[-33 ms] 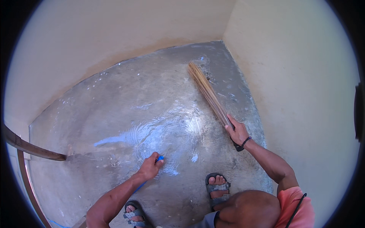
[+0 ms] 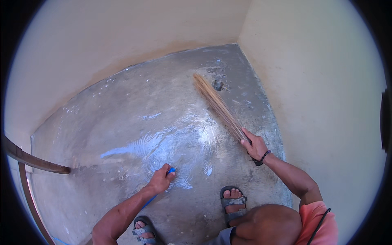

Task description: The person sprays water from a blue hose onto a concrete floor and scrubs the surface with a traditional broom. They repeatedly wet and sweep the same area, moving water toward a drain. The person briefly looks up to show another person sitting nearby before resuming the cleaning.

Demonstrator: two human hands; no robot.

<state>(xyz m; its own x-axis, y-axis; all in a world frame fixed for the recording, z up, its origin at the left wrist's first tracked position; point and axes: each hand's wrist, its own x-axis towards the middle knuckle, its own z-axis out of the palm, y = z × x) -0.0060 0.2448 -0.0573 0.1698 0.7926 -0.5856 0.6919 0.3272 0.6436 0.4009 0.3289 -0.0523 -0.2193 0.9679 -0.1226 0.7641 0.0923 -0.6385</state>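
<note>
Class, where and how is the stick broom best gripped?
Probably near the dark lower end of the stick broom, coming from the lower right: the bundle slants that way, pale tips pointing up-left, and the right hand grips there.

Beige walls [image 2: 318, 102] meeting at a corner [image 2: 238, 43], wet grey floor [image 2: 102, 126], bright rippled reflections [image 2: 167, 141]

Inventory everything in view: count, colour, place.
Broom: 1, straw-brown, right of centre
Hose: 1, blue, below centre
Floor: 1, wet grey, middle
Hole: 1, dark, beside broom's tip
Walls: 2+, beige, back, right
Bars: 2, brown, left edge
Unclear object: 1, black, right edge
Sandals: 2, grey, bottom
Bracelet: 1, dark, right wrist
Sleeve: 1, coral, bottom right
Cord: 1, black, across sleeve
Shorts: 1, grey, bottom
Left hand: 1, gripping hose
Right hand: 1, gripping broom
Feet: 2, in sandals
Knee: 1, bottom
</note>
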